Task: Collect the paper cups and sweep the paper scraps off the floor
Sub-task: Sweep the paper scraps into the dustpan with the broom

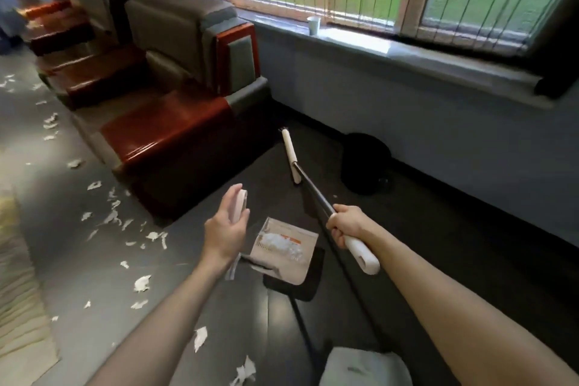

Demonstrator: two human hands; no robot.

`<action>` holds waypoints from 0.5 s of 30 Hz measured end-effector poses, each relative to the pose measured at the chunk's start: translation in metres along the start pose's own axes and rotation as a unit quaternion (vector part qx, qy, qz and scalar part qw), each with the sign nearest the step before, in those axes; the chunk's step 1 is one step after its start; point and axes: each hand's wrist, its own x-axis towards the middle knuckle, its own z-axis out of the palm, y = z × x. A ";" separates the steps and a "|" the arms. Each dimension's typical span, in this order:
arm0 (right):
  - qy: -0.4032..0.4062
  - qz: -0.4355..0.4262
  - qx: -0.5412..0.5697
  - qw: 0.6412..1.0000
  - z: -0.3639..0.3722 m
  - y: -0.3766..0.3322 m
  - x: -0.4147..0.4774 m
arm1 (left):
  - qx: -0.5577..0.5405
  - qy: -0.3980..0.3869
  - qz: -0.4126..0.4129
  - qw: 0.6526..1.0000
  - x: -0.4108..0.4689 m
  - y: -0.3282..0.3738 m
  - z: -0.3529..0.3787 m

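My right hand (346,224) grips the white grip of a long broom (313,191). Its pale head (289,155) rests on the dark floor beside the red seat. My left hand (225,229) holds the upright pale handle of a dustpan (300,266), thumb wrapped round it. White paper scraps are heaped inside the pan. Many torn paper scraps (109,218) lie scattered over the grey floor to the left. One white paper cup (313,25) stands on the window sill at the back.
A row of grey and red upholstered seats (163,131) runs along the left of the dark floor. A round black bin (366,163) stands against the wall under the sill (438,56). Stacked pale sheets (18,307) lie at the far left.
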 end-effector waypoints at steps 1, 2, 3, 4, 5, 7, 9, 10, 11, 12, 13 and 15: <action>0.012 0.004 0.010 1.000 0.008 0.002 -0.006 | -0.010 -0.012 0.008 1.000 0.004 -0.006 -0.005; 0.019 0.007 0.021 1.000 0.014 0.002 -0.013 | -0.021 -0.024 0.014 0.999 0.008 -0.010 -0.010; 0.022 0.011 0.034 0.999 0.020 0.002 -0.019 | -0.029 -0.036 0.018 0.999 0.012 -0.012 -0.013; 0.026 0.016 0.047 0.998 0.023 0.002 -0.024 | -0.035 -0.047 0.020 0.998 0.019 -0.013 -0.016; 0.034 0.022 0.058 0.997 0.025 0.002 -0.026 | -0.037 -0.056 0.023 0.997 0.028 -0.014 -0.016; 0.049 0.026 0.072 0.996 0.028 0.002 -0.026 | -0.028 -0.078 0.041 0.996 0.049 -0.015 -0.015; 0.059 0.022 0.078 0.995 0.030 0.000 -0.024 | -0.027 -0.096 0.054 0.994 0.068 -0.015 -0.013; 0.065 0.021 0.083 0.994 0.030 -0.001 -0.023 | -0.029 -0.101 0.051 0.993 0.076 -0.016 -0.012; 0.073 0.022 0.095 0.993 0.032 -0.003 -0.021 | -0.026 -0.109 0.053 0.992 0.085 -0.017 -0.011; 0.077 0.020 0.099 0.992 0.033 -0.004 -0.021 | -0.022 -0.111 0.053 0.992 0.092 -0.018 -0.010; 0.077 0.017 0.102 0.992 0.035 -0.005 -0.022 | -0.023 -0.111 0.052 0.992 0.098 -0.018 -0.011; 0.083 0.008 0.119 0.989 0.039 -0.010 -0.021 | -0.027 -0.123 0.061 0.990 0.116 -0.018 -0.009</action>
